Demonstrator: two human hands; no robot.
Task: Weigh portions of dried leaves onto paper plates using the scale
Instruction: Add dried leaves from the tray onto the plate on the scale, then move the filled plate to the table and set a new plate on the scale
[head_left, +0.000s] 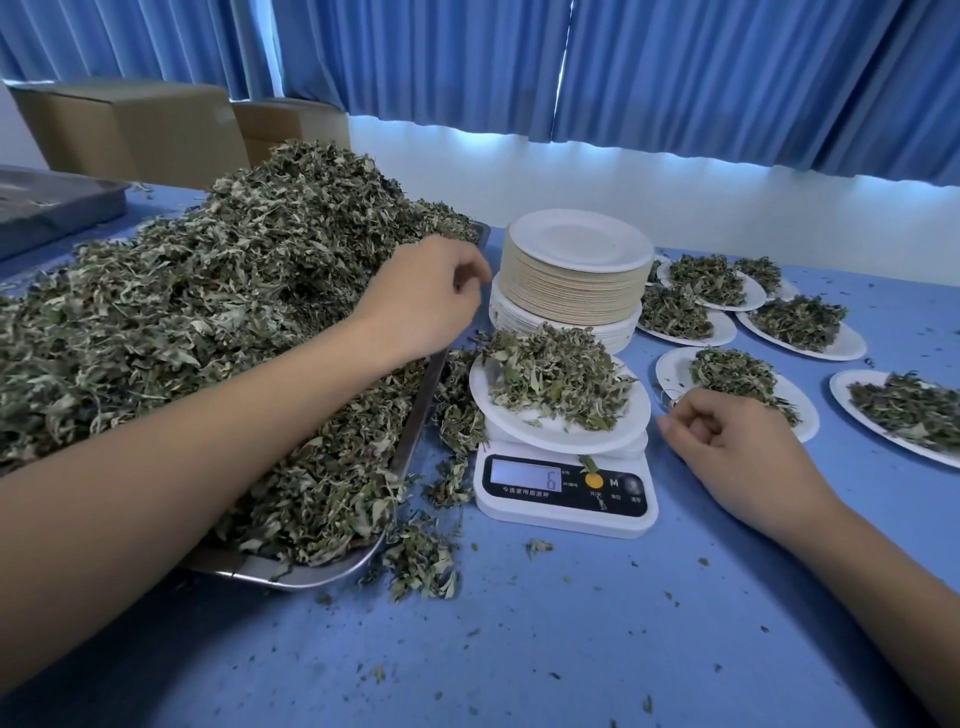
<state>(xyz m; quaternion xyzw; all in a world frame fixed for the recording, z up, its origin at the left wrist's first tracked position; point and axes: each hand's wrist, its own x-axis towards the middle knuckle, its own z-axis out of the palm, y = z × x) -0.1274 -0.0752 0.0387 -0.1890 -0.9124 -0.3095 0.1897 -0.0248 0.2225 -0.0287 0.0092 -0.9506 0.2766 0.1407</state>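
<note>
A big heap of dried leaves (208, 312) fills a metal tray (311, 574) on the left. A white scale (566, 493) stands at the centre, its display showing a 6. On it sits a paper plate (571, 436) with a portion of leaves (556, 374). My left hand (421, 301) hovers over the heap's right edge, fingers curled; I cannot tell if it pinches any leaves. My right hand (737, 447) rests on the table just right of the scale, fingers loosely curled, holding nothing. A stack of empty paper plates (571, 275) stands behind the scale.
Several filled paper plates (800, 322) lie on the blue table (571, 649) to the right. Loose leaves (421, 566) are spilled between tray and scale. A grey tray (47, 208) and cardboard boxes (130, 130) sit at the back left. Blue curtains hang behind.
</note>
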